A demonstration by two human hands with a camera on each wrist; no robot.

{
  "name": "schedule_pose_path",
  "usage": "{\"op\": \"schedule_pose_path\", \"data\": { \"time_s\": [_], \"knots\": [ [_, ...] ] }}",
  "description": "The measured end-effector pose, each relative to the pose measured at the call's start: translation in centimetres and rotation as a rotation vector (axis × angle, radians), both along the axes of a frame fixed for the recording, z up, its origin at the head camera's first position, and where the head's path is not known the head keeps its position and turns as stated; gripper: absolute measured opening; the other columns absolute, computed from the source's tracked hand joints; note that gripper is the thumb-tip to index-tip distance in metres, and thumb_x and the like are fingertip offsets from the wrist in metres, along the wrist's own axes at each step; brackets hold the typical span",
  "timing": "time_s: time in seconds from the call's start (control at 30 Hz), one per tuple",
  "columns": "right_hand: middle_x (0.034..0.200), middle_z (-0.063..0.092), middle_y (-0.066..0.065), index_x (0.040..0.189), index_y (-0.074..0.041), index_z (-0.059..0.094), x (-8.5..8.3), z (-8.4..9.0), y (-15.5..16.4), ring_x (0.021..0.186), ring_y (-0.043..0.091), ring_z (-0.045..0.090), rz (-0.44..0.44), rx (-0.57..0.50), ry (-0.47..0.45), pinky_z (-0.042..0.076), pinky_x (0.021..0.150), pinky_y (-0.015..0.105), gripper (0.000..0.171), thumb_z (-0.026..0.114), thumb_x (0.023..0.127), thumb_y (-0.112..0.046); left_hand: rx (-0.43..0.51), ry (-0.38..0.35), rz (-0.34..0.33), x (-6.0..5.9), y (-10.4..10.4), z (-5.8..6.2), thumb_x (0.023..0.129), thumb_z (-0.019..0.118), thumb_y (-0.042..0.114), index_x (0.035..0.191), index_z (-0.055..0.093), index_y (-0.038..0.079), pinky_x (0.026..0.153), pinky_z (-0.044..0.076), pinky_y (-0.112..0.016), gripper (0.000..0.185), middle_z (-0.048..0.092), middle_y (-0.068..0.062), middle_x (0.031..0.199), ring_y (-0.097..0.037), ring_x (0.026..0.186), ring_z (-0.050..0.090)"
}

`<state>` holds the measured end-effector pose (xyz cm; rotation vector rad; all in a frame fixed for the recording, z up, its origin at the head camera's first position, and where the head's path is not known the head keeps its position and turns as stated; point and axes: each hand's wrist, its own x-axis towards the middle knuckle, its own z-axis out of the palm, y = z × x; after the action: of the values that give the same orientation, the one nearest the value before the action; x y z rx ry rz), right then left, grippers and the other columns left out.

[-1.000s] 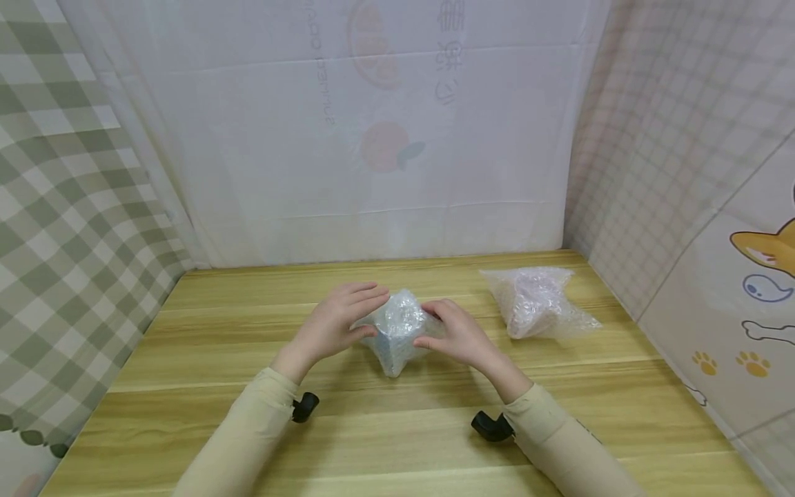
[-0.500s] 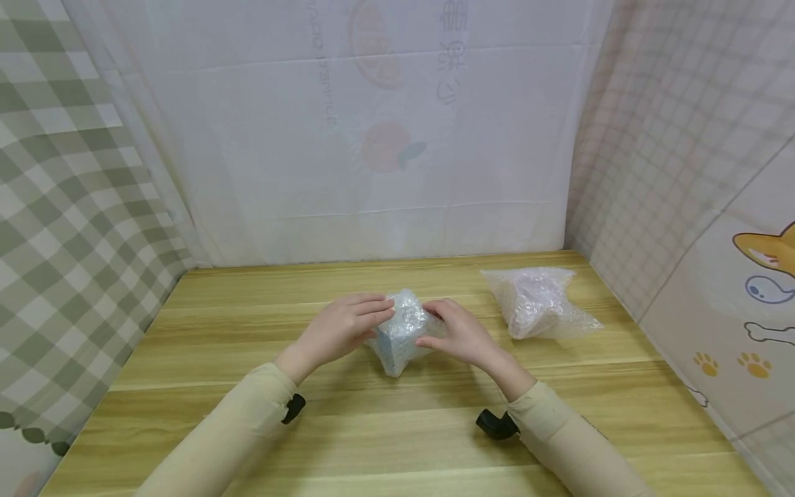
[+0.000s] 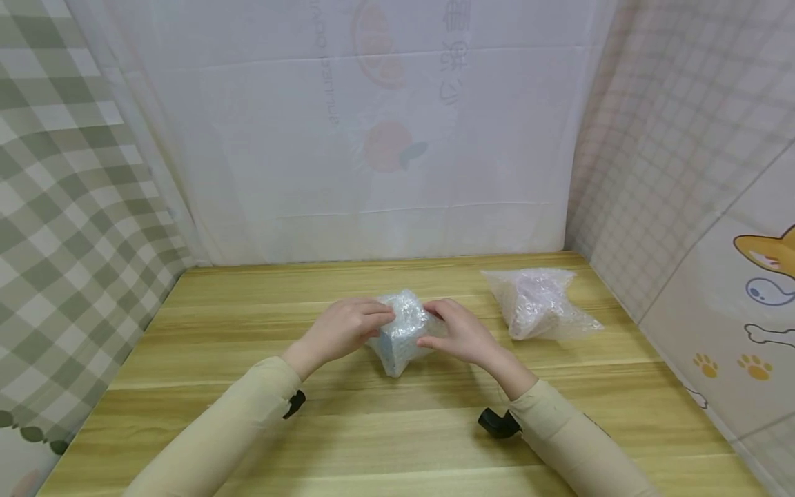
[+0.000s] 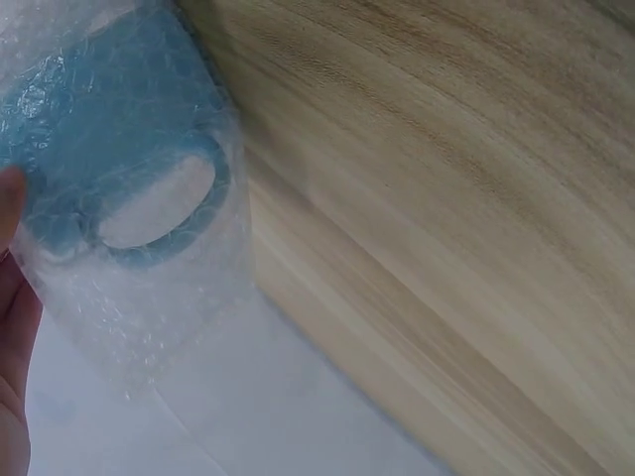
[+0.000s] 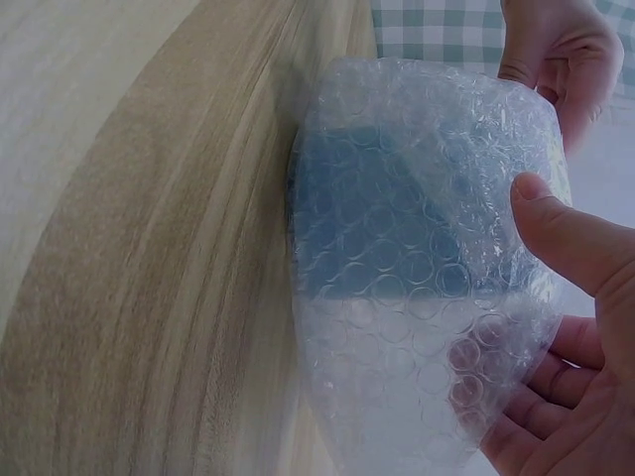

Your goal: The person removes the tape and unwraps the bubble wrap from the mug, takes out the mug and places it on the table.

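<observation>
A blue mug wrapped in bubble wrap (image 3: 397,335) stands near the middle of the wooden worktop (image 3: 397,442), held between both hands; the left hand (image 3: 344,331) takes its left side, fingers curled over the top of the wrap, its grip closed on the bundle; the right hand (image 3: 456,331) takes the right side, thumb pressed on the near face and fingers curled behind, so that grip too is closed on the bundle.

From the left wrist view the mug (image 4: 119,178) shows blue through the clear bubbles, its handle loop plain to see, loose wrap trailing beyond it; only the edge of the left hand (image 4: 12,297) shows there, touching the wrap; the worktop (image 4: 446,228) fills the rest of that view.

From the right wrist view the wrapped mug (image 5: 417,268) rests against the worktop (image 5: 149,258); the thumb of the right hand (image 5: 566,327) lies on the bubble surface, the fingertips seen dimly through the wrap below; the left hand (image 5: 561,55) grips the far end of the bundle.

A second bubble-wrapped bundle (image 3: 537,304), pinkish inside, lies on the worktop to the right and a little farther off, well apart from both hands; beige sleeves (image 3: 248,414) cover both forearms; a white sheet (image 3: 373,138) hangs behind the far edge, and checked cloth (image 3: 68,207) hangs at the left.
</observation>
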<state>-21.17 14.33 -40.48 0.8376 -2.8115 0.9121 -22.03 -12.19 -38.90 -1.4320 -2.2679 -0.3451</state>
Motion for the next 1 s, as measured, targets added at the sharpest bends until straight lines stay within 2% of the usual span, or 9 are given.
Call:
{"op": "schedule_pose_path", "data": {
  "time_s": [0.37,0.6,0.83,1.0],
  "knots": [
    [0.127,0.060,0.019,0.130,0.005,0.057,0.0,0.0,0.0,0.117,0.033,0.058,0.004,-0.015,-0.007,0.047,0.100,0.046,0.066,0.083,0.081,-0.030,-0.015,0.000,0.051,0.0,0.4,-0.3,0.074,0.085,0.003,0.110,0.075,0.006,0.093,0.053,-0.035,0.038,0.072,-0.007,0.112,-0.022,0.104,0.068],
    [0.127,0.060,0.020,0.130,0.006,0.057,0.1,-0.1,0.2,0.116,0.033,0.058,0.015,-0.025,0.000,0.047,0.100,0.046,0.064,0.082,0.082,-0.029,0.000,0.000,0.055,0.2,0.4,-0.3,0.073,0.085,0.002,0.109,0.076,0.007,0.091,0.054,-0.035,0.037,0.072,-0.006,0.112,-0.022,0.104,0.068],
    [0.122,0.064,0.017,0.127,0.003,0.061,0.1,0.5,0.7,0.112,0.033,0.061,0.043,-0.050,0.051,0.048,0.098,0.048,0.053,0.078,0.086,-0.027,0.003,-0.005,0.061,0.3,0.3,-0.3,0.073,0.085,0.002,0.110,0.075,0.007,0.091,0.054,-0.035,0.038,0.072,-0.007,0.113,-0.022,0.104,0.068],
    [0.120,0.066,0.016,0.124,0.002,0.064,-0.3,1.3,0.8,0.110,0.034,0.062,0.094,-0.074,0.131,0.049,0.096,0.048,0.044,0.077,0.088,-0.019,0.000,-0.016,0.062,0.3,0.4,-0.2,0.074,0.084,0.001,0.110,0.075,0.006,0.090,0.054,-0.035,0.038,0.072,-0.007,0.113,-0.023,0.104,0.068]
  ]
}}
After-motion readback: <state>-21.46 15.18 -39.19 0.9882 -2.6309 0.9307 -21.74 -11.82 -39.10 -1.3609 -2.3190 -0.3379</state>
